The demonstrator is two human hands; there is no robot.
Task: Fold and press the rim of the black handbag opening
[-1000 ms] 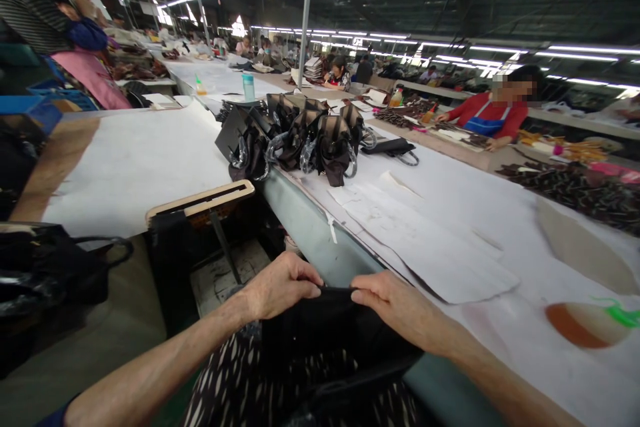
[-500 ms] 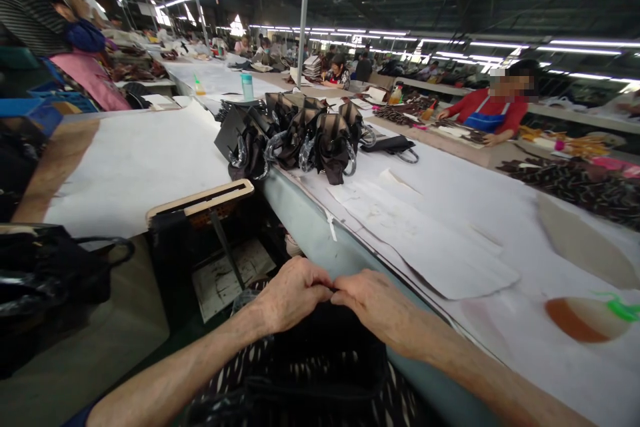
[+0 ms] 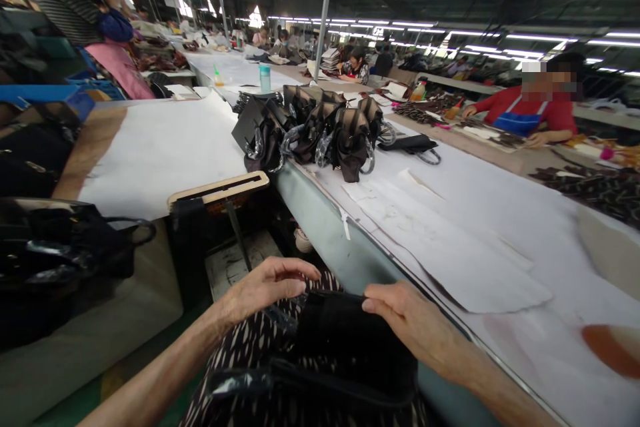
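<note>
A black handbag (image 3: 345,340) lies across my lap on a dark, light-flecked cloth (image 3: 225,340). Clear plastic wraps its handle (image 3: 240,383). My right hand (image 3: 407,317) pinches the bag's far rim between thumb and fingers. Just beyond the rim's left end, my left hand (image 3: 267,290) is open, its thumb and fingers apart with nothing between them. The inside of the bag is too dark to make out.
Several black bags (image 3: 330,127) stand bunched on the white-covered table (image 3: 480,213) ahead. More bags (image 3: 65,260) sit at my left. A pale wooden-rimmed stand (image 3: 220,188) juts between the tables. Across the table, a person in red sleeves (image 3: 555,117) works.
My hands were together at the bag's far rim. They have drawn apart; the left has let go and moved left, while the right has shifted right along the rim.
</note>
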